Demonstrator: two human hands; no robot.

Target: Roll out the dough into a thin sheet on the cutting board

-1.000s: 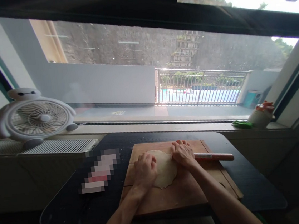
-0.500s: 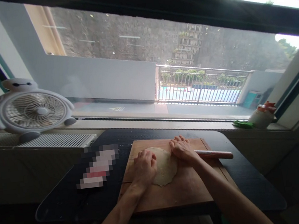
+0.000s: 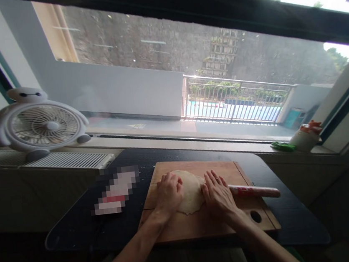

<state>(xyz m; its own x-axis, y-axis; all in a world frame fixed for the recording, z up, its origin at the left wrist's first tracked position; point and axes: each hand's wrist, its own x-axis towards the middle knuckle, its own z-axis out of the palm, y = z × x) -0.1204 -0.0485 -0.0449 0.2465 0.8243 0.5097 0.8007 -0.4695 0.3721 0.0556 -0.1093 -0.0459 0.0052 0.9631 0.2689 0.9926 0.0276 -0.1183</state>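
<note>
A thin round sheet of dough (image 3: 188,192) lies on a wooden cutting board (image 3: 201,227). My left hand (image 3: 170,193) is at the dough's left side, its fingers curled in on the dough edge; the fingertips are partly hidden. Over the dough's right edge, my right hand (image 3: 216,192) lies flat with fingers stretched out, palm on a rolling pin (image 3: 258,190). The pin's near end is covered by this hand; its other end sticks out to the right past the board.
The board rests on a dark table (image 3: 293,218). A pixelated pink-and-white item (image 3: 118,192) lies on its left. Behind are a white fan (image 3: 46,126) on a radiator (image 3: 73,160), and a white pot (image 3: 306,137) beside a green item (image 3: 283,147) on the windowsill.
My right hand and the rolling pin have moved toward me, the pin rolling under the palm so red print now shows. My left hand stays at the dough's left edge.
</note>
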